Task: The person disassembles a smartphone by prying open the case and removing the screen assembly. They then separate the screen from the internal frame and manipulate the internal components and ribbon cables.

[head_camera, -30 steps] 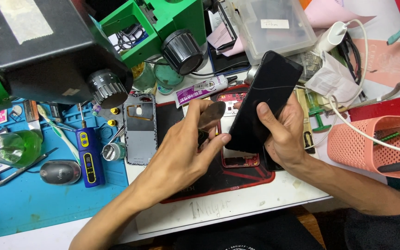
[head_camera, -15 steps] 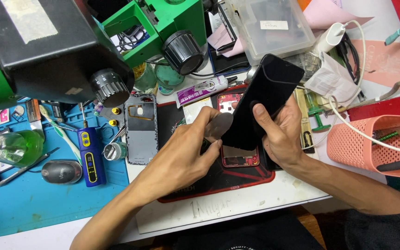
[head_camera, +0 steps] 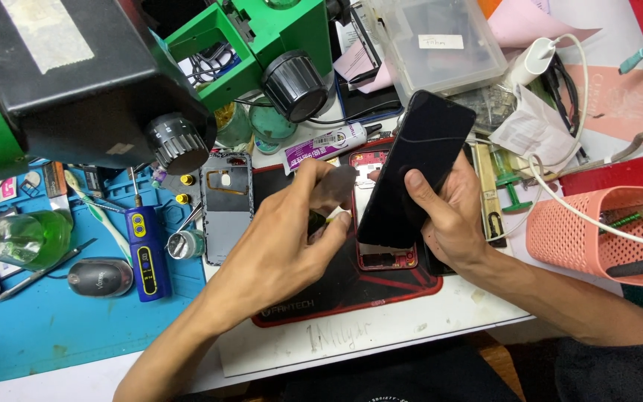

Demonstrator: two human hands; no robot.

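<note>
**Two hands opened up a phone on the work mat**

The right hand (head_camera: 448,216) gripped a black phone screen (head_camera: 414,167) and tipped it up on its long edge, with the thumb lying across the dark glass. Under it, a red phone frame (head_camera: 385,257) lay flat on the black mat with a red rim (head_camera: 336,286), near the middle of the table. The left hand (head_camera: 284,249) pinched a thin grey pick (head_camera: 334,192) (it looked flat and bendy) just beside the screen's left edge; whether the pick touched the screen could not be told. A grey phone back (head_camera: 227,208) lay at the mat's left edge. A blue electric screwdriver (head_camera: 145,253) rested on the blue mat (head_camera: 61,335) toward the table's left side. A pink basket (head_camera: 597,234) stood at the right edge.
</note>
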